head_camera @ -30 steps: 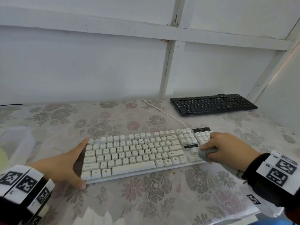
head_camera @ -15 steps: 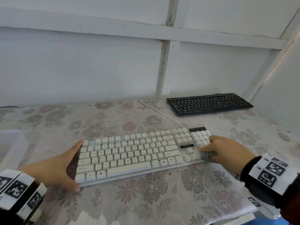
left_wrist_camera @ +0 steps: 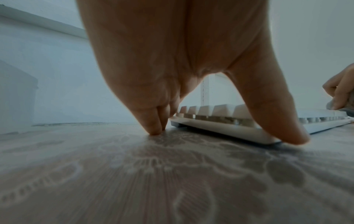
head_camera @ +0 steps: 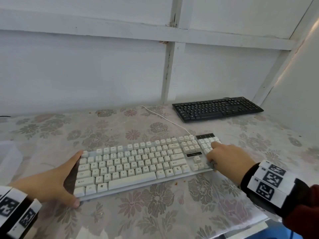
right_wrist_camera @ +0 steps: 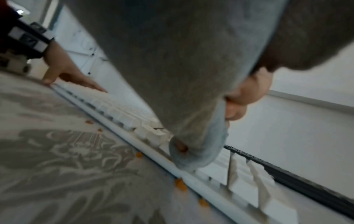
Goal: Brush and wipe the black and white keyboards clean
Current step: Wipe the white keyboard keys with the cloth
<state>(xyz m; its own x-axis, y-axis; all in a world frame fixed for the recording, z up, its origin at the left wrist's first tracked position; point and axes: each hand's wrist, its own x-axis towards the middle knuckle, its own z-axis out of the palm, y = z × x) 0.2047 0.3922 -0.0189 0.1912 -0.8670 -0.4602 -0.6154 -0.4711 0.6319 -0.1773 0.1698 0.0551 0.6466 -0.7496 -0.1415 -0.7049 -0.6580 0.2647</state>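
Observation:
The white keyboard [head_camera: 131, 166] lies across the middle of the floral tablecloth. My left hand [head_camera: 57, 180] braces its left end, straight fingers at the far corner and thumb at the near corner, as the left wrist view shows [left_wrist_camera: 172, 60]. My right hand [head_camera: 227, 157] rests on the number pad and grips a grey cloth [head_camera: 211, 164], with the index finger stretched over the far keys. In the right wrist view the cloth [right_wrist_camera: 182, 75] hangs bunched from the fingers onto the keyboard's [right_wrist_camera: 239, 181] near edge. The black keyboard [head_camera: 217, 108] sits at the back right, untouched.
Orange crumbs [head_camera: 176, 183] lie on the cloth just in front of the white keyboard. Its white cable [head_camera: 164, 119] runs back toward the wall. A translucent plastic container [head_camera: 8, 152] stands at the far left. The table's edge [head_camera: 250, 228] is at the lower right.
My right hand has slid the cloth from the near right corner up across the number pad, and its index finger has stretched out. The left hand has kept its hold.

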